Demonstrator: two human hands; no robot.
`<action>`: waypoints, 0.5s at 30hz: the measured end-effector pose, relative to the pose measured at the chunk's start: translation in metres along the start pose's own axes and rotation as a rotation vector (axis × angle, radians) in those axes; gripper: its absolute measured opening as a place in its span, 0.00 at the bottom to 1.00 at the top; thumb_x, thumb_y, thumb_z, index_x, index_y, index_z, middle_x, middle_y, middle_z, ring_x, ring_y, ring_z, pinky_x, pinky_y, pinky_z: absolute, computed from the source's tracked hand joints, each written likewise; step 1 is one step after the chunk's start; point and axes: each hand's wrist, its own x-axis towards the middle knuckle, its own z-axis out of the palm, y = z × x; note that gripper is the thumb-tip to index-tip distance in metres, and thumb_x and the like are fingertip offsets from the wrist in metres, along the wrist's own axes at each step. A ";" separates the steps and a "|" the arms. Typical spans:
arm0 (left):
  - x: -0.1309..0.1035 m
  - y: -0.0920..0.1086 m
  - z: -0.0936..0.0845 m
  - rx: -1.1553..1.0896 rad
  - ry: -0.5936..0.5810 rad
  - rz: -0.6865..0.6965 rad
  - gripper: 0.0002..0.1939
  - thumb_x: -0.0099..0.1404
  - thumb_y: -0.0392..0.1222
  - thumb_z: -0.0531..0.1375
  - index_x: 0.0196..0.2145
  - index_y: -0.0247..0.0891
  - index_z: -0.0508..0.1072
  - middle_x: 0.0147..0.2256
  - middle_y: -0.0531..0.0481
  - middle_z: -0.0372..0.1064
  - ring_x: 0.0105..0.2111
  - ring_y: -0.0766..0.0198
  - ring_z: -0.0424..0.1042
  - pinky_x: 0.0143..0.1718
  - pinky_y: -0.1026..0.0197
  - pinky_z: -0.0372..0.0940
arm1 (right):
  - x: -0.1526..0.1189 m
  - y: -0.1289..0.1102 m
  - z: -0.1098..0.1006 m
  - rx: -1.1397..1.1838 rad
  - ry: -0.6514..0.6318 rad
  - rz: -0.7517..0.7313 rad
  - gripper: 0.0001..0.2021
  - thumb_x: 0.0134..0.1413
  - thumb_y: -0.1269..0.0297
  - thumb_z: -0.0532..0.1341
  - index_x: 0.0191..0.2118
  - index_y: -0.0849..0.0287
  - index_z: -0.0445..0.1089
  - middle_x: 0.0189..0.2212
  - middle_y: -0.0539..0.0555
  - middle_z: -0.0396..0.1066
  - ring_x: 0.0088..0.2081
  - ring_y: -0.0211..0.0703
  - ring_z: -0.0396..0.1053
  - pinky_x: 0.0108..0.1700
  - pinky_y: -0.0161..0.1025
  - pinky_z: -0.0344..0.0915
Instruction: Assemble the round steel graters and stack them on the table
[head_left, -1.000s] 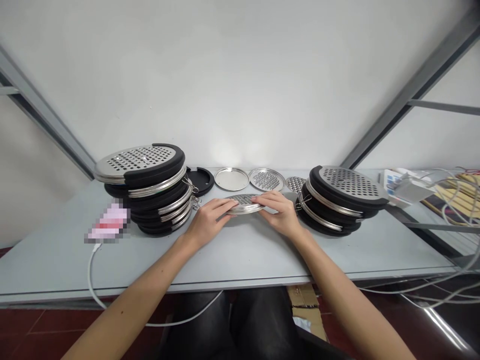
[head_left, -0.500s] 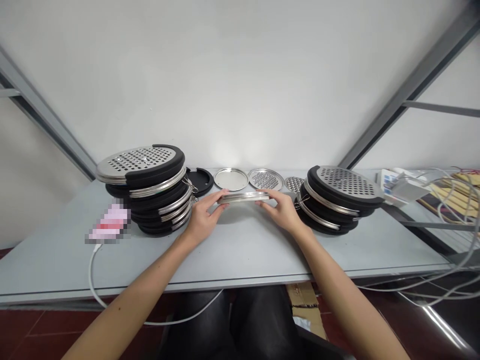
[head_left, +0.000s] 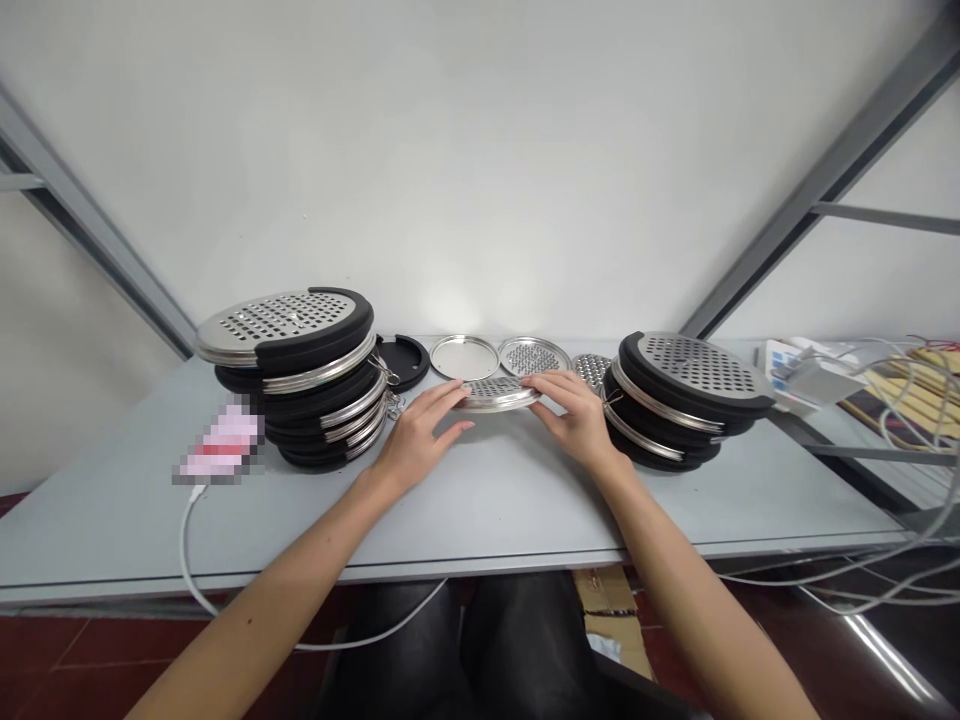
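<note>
A stack of round metal grater discs [head_left: 498,397], perforated on top, is held just above the table between my two hands. On its left rim lie the fingers of my left hand [head_left: 421,430], while that thumb sticks out below the edge. My right hand [head_left: 574,412] pinches the right rim, fingers on top and thumb underneath. Behind the discs lie a plain round metal plate [head_left: 464,357], a fine grater disc [head_left: 534,356] and a coarser grater disc [head_left: 592,371]. A black round holder [head_left: 403,364] sits left of them.
A tall pile of black-rimmed graters [head_left: 300,380] stands at left, and a shorter grater pile [head_left: 686,400] at right. A blurred pink object [head_left: 221,445] with a white cable [head_left: 184,545] lies at far left. Cables and a white box [head_left: 814,375] are at far right.
The disc stack has tilted so its perforated top now shows, and it sits slightly lower. My left thumb has come away from its lower edge.
</note>
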 end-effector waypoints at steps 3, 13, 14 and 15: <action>-0.001 -0.001 0.001 -0.013 -0.014 0.023 0.18 0.68 0.38 0.58 0.55 0.41 0.69 0.53 0.44 0.70 0.53 0.58 0.70 0.56 0.52 0.65 | 0.000 -0.003 0.005 0.016 -0.005 -0.032 0.12 0.58 0.66 0.61 0.47 0.52 0.74 0.42 0.55 0.77 0.43 0.50 0.72 0.48 0.51 0.68; 0.000 -0.003 0.003 -0.066 0.054 -0.043 0.15 0.68 0.35 0.57 0.52 0.38 0.72 0.48 0.44 0.74 0.48 0.58 0.74 0.51 0.56 0.69 | -0.002 -0.001 0.005 0.017 -0.016 0.103 0.16 0.56 0.60 0.64 0.50 0.54 0.71 0.44 0.57 0.75 0.46 0.51 0.71 0.51 0.51 0.66; 0.000 -0.003 0.003 -0.073 0.066 -0.050 0.15 0.68 0.35 0.57 0.52 0.38 0.72 0.48 0.44 0.74 0.48 0.58 0.74 0.51 0.57 0.69 | -0.003 0.000 0.005 0.023 -0.024 0.127 0.16 0.56 0.60 0.63 0.50 0.54 0.71 0.45 0.57 0.75 0.47 0.51 0.71 0.51 0.51 0.66; 0.001 -0.004 0.002 -0.078 0.074 -0.057 0.15 0.68 0.35 0.57 0.52 0.38 0.72 0.48 0.44 0.74 0.48 0.58 0.74 0.51 0.57 0.69 | -0.004 0.001 0.006 0.033 -0.033 0.147 0.16 0.57 0.60 0.62 0.51 0.54 0.71 0.46 0.57 0.74 0.48 0.51 0.70 0.52 0.51 0.66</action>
